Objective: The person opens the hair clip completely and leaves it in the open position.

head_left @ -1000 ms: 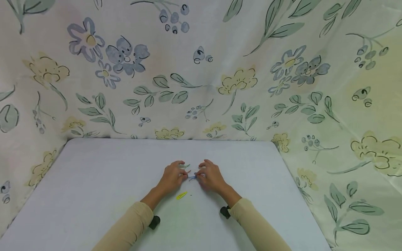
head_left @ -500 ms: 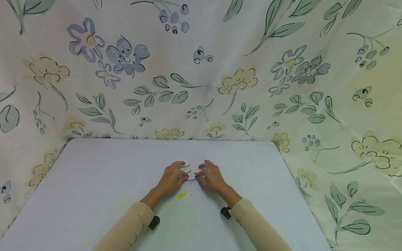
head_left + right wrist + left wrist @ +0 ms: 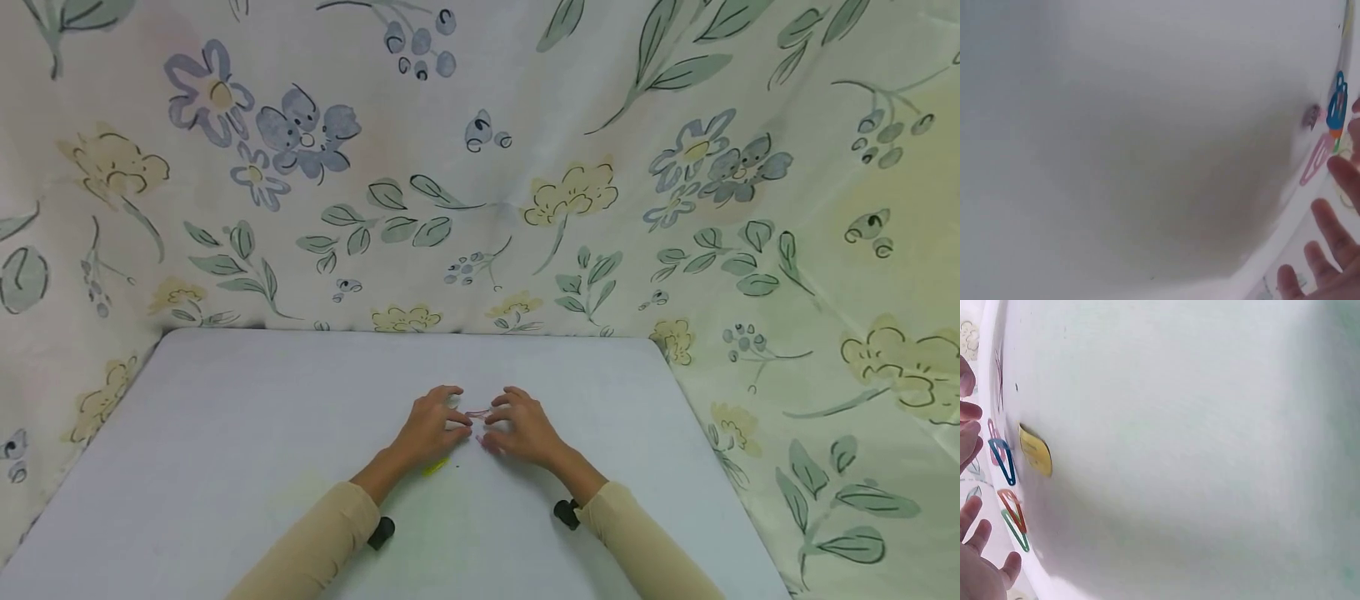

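Observation:
Several hair snap clips lie before my hands. My left hand (image 3: 426, 427) hovers palm-down with its fingers spread, holding nothing visible. Below it in the left wrist view lie an orange clip (image 3: 1004, 500) and a green clip (image 3: 1025, 547). My right hand (image 3: 527, 430) has its fingers extended; a pink clip (image 3: 1311, 165) lies by its fingertips in the right wrist view, near a blue clip (image 3: 1337, 112). A small purplish-pink piece (image 3: 1312, 117) lies nearer the right wrist camera. The yellow clip (image 3: 1036, 451), nearer my body, is partly covered by my left hand in the head view.
The white table (image 3: 247, 417) spreads around both hands, with its rounded far edge behind them. Floral fabric (image 3: 480, 208) hangs past that edge and along the sides. A tiny dark speck (image 3: 457, 467) marks the tabletop near the yellow clip.
Both hands have shifted right. Earlier their fingertips were at the blue clip; now pinkish pieces show between them. The left hand now partly covers the yellow clip in the head view.

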### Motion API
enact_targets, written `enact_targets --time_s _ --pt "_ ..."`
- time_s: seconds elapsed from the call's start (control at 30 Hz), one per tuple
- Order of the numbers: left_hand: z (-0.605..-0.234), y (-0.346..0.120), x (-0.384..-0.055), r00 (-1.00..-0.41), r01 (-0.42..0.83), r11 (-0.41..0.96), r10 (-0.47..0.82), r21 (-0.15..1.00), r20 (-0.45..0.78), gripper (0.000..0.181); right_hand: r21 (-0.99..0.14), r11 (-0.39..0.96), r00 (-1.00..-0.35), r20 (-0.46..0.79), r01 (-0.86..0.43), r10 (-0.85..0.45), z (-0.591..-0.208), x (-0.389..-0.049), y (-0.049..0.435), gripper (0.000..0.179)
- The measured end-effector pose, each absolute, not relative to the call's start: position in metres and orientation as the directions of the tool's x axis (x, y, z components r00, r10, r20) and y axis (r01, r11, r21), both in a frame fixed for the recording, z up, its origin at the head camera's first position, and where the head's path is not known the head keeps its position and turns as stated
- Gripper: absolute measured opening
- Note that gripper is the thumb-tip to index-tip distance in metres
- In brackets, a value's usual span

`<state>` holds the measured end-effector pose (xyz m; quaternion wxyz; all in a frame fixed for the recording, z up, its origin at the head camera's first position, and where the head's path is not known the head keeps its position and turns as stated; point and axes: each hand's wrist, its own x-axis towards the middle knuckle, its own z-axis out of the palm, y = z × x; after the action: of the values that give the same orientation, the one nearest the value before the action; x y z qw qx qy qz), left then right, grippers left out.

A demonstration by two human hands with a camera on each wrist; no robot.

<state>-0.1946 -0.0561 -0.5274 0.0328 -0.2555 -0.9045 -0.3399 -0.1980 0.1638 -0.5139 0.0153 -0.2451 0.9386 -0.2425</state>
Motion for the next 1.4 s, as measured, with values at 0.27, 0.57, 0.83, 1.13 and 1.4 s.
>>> enact_targets --time_s 0.27,0.57,0.83,1.13,1.4 --pt "-0.530 -0.046 -0.194 -0.845 0.518 0.663 0.496 0.541 0.201 0.013 -0.457 0.746 -0.856 0.072 -0.484 -0.511 -0.520 -0.196 0.178 0.029" --pt "-0.535 -0.036 -0.191 -0.860 0.500 0.708 0.471 0.499 0.195 0.012 -0.440 0.730 -0.838 0.112 -0.524 -0.534 -0.526 -0.194 0.182 0.022" --pt "-0.531 -0.033 -0.188 -0.863 0.496 0.707 0.467 0.504 0.194 0.005 -0.465 0.691 -0.821 0.161 -0.553 -0.549 -0.528 -0.192 0.182 0.014" --pt "-0.530 -0.034 -0.187 -0.869 0.477 0.696 0.467 0.536 0.166 0.004 -0.494 0.688 -0.832 0.150 -0.532 -0.535 -0.529 -0.190 0.182 0.007" --pt "-0.531 -0.036 -0.187 -0.870 0.471 0.696 0.468 0.542 0.155 0.005 -0.515 0.688 -0.839 0.125 -0.511 -0.530 -0.528 -0.188 0.179 0.005"
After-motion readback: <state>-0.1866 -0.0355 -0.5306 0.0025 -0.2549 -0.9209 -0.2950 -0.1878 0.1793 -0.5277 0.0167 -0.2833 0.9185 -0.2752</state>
